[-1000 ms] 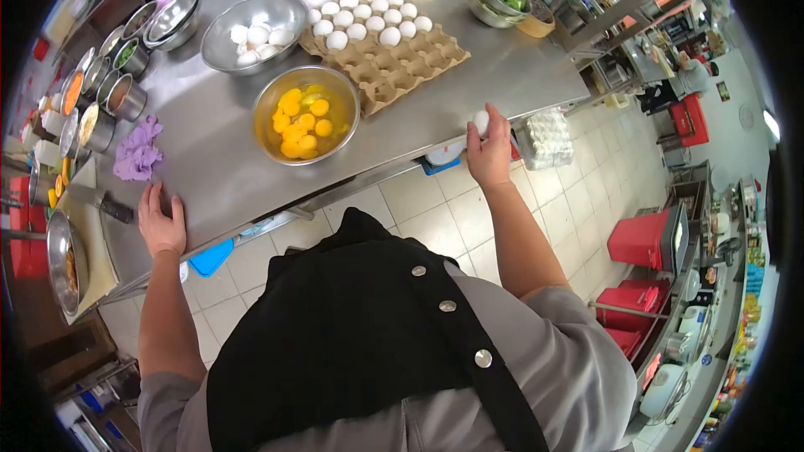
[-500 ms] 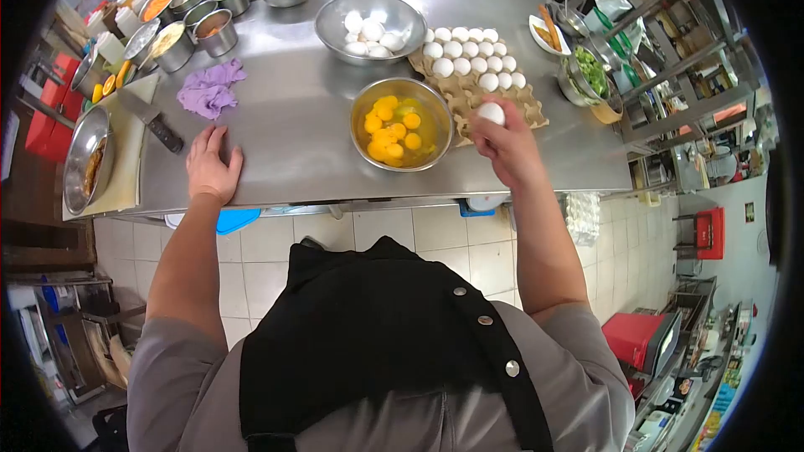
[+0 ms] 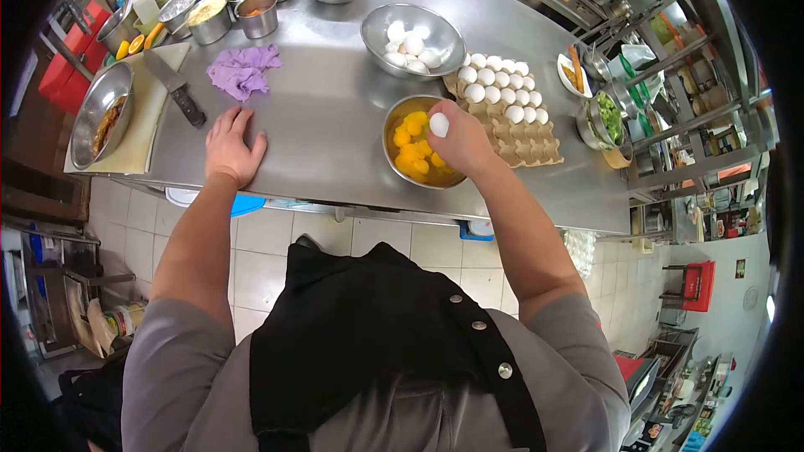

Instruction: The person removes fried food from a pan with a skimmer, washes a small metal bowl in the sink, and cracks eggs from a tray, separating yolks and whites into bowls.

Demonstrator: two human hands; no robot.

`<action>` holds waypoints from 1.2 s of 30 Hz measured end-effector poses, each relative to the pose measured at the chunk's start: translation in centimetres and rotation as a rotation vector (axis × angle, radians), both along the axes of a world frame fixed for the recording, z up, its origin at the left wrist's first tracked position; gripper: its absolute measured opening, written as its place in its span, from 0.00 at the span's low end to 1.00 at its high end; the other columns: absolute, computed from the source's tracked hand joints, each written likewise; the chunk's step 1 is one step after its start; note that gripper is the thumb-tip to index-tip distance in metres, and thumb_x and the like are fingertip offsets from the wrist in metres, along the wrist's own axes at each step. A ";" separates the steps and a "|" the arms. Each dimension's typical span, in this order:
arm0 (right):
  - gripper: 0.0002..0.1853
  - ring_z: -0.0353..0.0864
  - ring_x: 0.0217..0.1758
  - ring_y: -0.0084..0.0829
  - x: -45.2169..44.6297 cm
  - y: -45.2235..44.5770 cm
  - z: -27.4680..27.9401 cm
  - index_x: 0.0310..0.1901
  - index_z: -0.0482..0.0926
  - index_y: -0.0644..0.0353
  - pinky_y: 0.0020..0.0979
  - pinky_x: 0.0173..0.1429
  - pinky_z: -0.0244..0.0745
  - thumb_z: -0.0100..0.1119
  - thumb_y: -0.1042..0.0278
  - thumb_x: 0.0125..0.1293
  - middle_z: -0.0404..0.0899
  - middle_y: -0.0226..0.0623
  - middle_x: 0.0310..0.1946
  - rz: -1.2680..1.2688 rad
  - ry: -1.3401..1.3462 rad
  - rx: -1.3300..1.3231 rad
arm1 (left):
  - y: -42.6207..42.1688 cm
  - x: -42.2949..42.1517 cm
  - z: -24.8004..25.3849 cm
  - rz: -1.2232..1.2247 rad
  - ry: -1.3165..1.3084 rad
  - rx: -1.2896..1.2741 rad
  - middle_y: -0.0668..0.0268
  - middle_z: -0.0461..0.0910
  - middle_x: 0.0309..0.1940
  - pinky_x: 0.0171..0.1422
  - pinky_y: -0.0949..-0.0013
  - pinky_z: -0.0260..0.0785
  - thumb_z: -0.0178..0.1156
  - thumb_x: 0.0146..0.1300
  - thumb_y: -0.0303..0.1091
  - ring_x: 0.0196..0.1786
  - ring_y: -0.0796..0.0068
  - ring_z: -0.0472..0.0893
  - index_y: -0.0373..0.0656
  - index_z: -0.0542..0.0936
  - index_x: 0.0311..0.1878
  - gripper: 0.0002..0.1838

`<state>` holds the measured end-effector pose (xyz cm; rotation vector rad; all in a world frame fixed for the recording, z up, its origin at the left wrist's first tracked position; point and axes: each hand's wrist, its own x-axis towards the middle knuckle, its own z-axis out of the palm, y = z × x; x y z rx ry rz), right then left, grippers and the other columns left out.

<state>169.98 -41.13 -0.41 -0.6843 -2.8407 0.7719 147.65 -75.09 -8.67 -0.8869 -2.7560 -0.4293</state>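
My right hand (image 3: pixel 462 136) is closed around a white egg (image 3: pixel 439 124), over the right side of a metal bowl (image 3: pixel 390 159) of cracked eggs. Several yellow yolks (image 3: pixel 412 149) lie in that bowl, partly hidden by the hand. Flat on the steel table, fingers spread, rests my left hand (image 3: pixel 235 147); it holds nothing. A crumpled purple cloth (image 3: pixel 244 71) lies just beyond it. Behind the yolk bowl stands a larger metal bowl (image 3: pixel 453 42) with white shells in it. To the right, a cardboard egg tray (image 3: pixel 526 144) carries several whole eggs.
A knife (image 3: pixel 186 102) lies at the edge of a cutting board (image 3: pixel 163 75) on the left, beside a metal bowl (image 3: pixel 122 88) of food. Several metal containers (image 3: pixel 257 21) line the back left. At the right are a white dish (image 3: pixel 571 75) and a bowl of greens (image 3: pixel 609 120).
My right hand has moved left with the egg, from above the tray to over the yolk bowl. The view has shifted; my left hand still rests on the table.
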 end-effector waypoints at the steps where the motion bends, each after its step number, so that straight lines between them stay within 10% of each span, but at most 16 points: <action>1: 0.17 0.83 0.51 0.54 -0.2 0.1 -0.1 0.51 0.75 0.56 0.47 0.56 0.77 0.64 0.68 0.62 0.84 0.51 0.44 -0.001 -0.007 0.000 | 0.0 -0.2 0.0 -0.002 0.010 -0.003 0.59 0.70 0.69 0.76 0.51 0.57 0.60 0.62 0.48 0.73 0.54 0.66 0.50 0.75 0.66 0.29; 36: 0.24 0.87 0.43 0.40 0.4 0.2 4.4 0.52 0.77 0.61 0.38 0.48 0.80 0.67 0.49 0.65 0.85 0.49 0.38 -0.039 0.059 -0.044 | 0.2 -0.3 0.3 0.041 -0.035 -0.060 0.62 0.68 0.71 0.78 0.54 0.55 0.59 0.63 0.51 0.75 0.60 0.63 0.52 0.74 0.67 0.30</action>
